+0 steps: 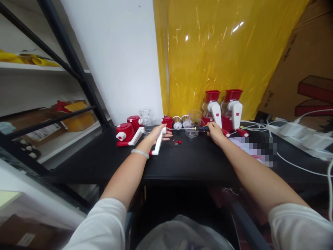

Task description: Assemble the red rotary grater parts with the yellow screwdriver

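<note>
Beneath the left hand [161, 133], fingers partly hidden, apparently a white crank [158, 143].

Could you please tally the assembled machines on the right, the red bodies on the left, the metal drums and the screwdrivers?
Assembled machines: 2
Red bodies: 2
Metal drums: 2
Screwdriver: 1
Total: 7

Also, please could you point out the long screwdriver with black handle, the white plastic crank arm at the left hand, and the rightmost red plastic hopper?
Black-handled screwdriver [202, 128]: head view, on the handle.
White crank arm [159, 141]: head view, along its shaft.
Rightmost red hopper [233, 95]: head view, front wall.
</note>
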